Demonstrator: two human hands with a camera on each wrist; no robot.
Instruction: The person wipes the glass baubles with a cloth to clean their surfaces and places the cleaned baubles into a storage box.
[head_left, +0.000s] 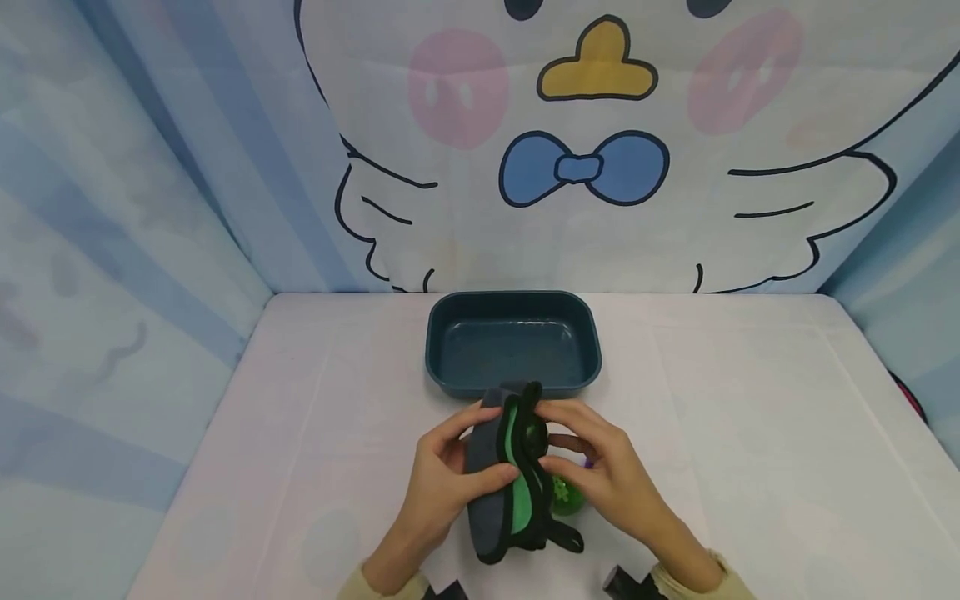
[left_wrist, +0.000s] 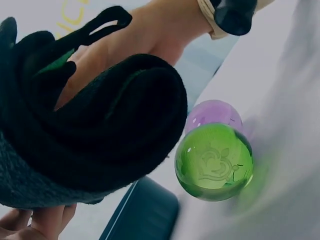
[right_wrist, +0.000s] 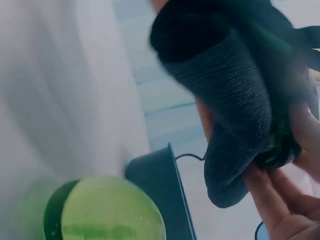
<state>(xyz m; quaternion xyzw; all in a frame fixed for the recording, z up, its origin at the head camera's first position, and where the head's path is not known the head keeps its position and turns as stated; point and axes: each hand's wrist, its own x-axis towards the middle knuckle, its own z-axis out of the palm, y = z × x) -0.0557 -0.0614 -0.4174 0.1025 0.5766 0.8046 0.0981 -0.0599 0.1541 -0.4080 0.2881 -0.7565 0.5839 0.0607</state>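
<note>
A soft grey cloth pouch (head_left: pixel 486 475) with black trim, green lining and a black loop is held up over the table in the head view. My left hand (head_left: pixel 442 479) grips it from the left, thumb on the black edging. On its other side, the thumb and fingers of my right hand (head_left: pixel 611 471) pinch a glossy dark green ball (right_wrist: pixel 276 145) at the pouch's opening, which partly hides it. Below in the left wrist view, a clear green ball (left_wrist: pixel 214 162) with a raised heart-shaped mark rests on the table, overlapping a purple ball (left_wrist: pixel 212 111).
Just beyond the hands stands a dark teal basin (head_left: pixel 437 354) on the pale table (head_left: pixel 742 450). A patterned curtain (head_left: pixel 577 242) hangs behind the table's far edge, and more curtain closes in both sides.
</note>
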